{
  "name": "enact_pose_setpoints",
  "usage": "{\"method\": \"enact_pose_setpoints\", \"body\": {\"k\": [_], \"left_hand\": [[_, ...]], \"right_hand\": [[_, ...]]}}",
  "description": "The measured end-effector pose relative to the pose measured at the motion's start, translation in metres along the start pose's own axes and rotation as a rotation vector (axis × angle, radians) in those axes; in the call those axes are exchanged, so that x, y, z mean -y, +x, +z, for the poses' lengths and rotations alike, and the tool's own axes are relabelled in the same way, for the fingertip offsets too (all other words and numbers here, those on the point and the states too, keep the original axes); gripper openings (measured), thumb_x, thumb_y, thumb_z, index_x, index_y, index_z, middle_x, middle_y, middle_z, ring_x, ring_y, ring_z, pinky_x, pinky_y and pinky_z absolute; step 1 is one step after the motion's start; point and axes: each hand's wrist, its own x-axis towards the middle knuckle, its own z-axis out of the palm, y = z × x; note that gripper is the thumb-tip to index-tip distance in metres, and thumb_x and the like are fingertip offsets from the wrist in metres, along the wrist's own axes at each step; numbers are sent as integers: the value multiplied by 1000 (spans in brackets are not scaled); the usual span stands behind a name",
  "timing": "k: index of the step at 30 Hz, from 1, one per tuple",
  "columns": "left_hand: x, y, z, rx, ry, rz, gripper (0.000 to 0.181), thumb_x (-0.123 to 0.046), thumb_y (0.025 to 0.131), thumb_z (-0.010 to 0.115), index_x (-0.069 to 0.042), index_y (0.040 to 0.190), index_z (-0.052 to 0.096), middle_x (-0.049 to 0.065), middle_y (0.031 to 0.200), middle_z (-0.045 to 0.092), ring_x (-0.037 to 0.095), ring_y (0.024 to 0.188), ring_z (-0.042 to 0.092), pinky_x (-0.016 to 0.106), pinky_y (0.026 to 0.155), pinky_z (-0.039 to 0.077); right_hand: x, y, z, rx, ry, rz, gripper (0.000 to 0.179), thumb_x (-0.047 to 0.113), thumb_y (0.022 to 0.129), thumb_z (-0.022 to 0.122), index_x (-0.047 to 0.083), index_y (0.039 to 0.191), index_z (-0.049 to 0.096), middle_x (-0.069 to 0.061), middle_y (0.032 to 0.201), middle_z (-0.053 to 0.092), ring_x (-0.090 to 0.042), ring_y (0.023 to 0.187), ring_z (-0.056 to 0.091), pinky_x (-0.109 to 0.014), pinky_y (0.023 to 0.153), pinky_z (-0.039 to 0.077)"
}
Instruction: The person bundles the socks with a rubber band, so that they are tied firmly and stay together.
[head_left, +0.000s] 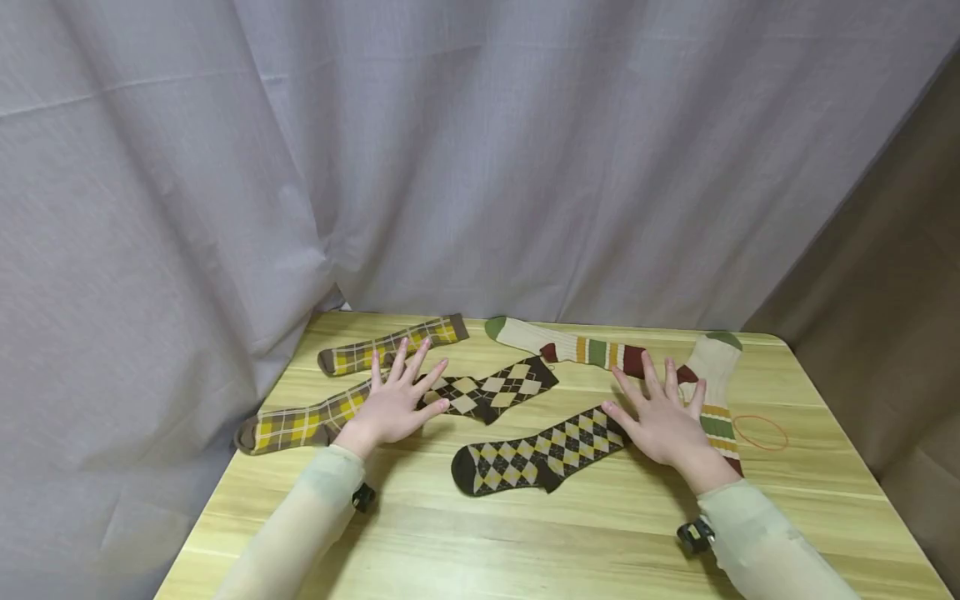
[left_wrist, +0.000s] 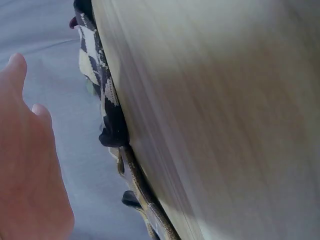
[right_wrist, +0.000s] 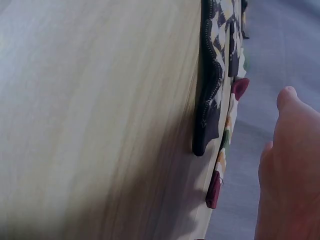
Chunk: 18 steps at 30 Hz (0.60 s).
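Left hand (head_left: 390,408): I saw it spread, palm down, gripping nothing; my wrist feed put it above the pale wood-grain worktop (head_left: 480,550), apart from it.
Right hand (head_left: 667,425): it hovered likewise, fingers fanned and empty, an idle pose, I judged, since nothing was being held.
Left-side socks: a brown-and-yellow plaid knit sock (head_left: 300,425) lay with its leg partly hidden behind the left hand; a matching plaid sock (head_left: 360,355) lay beyond.
Middle socks: a black-and-cream diamond knit sock (head_left: 491,392) lay behind a black, grey and yellow diamond knit sock (head_left: 540,454), whose cuff reached towards the right thumb.
Right-side socks: a cream ribbed striped sock (head_left: 592,352) lay crosswise; its lookalike (head_left: 712,367) lay lengthwise. Lying flat and unrolled, all six seemed set out so their patterns showed.
Loop: a thin orange ring (head_left: 787,437) lay right of them.
Backdrop: a grey cloth curtain (head_left: 525,167) hung behind, probably as a screen.
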Motion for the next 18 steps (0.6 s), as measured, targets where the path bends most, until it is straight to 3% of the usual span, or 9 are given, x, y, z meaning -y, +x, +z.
{"method": "enact_pose_setpoints", "body": {"k": [4, 8, 11, 15, 18], "left_hand": [[-4, -4, -1, -2, -150, 7, 73, -57, 111, 46, -35, 172, 14, 5, 180, -8, 38, 161, -18, 77, 119, -12], [-12, -14, -1, 50, -429, -15, 71, -52, 112, 47, -35, 172, 12, 3, 179, -5, 41, 163, 1, 75, 123, 3], [-21, -19, -1, 74, -583, -20, 69, -50, 112, 48, -27, 172, 22, 10, 178, 7, 43, 161, 15, 70, 124, 15], [-31, -18, -1, 29, -630, 4, 61, -45, 112, 53, -11, 162, 47, 20, 171, 31, 42, 155, 33, 64, 124, 26], [-38, -16, 0, -27, -645, -6, 48, -38, 110, 59, -7, 147, 63, 17, 156, 55, 36, 141, 53, 59, 118, 40]], "right_hand": [[1, -1, -2, 32, 47, -6, 79, 70, 108, 35, 27, 173, 21, -27, 176, -3, -57, 156, -13, -87, 109, -14], [2, -4, -4, 54, 161, -18, 75, 63, 110, 43, 17, 169, 35, -33, 172, 13, -62, 155, 8, -88, 112, 9], [0, -6, -4, 30, 281, -16, 65, 50, 112, 52, 9, 162, 46, -35, 168, 26, -63, 150, 25, -83, 112, 25], [-5, -8, 0, -27, 428, 7, 45, 35, 111, 60, 5, 145, 64, -34, 158, 45, -59, 141, 44, -74, 111, 38], [-8, -11, 4, -49, 474, 42, 36, 30, 110, 64, 6, 136, 71, -31, 145, 60, -54, 132, 56, -70, 107, 44]]}}
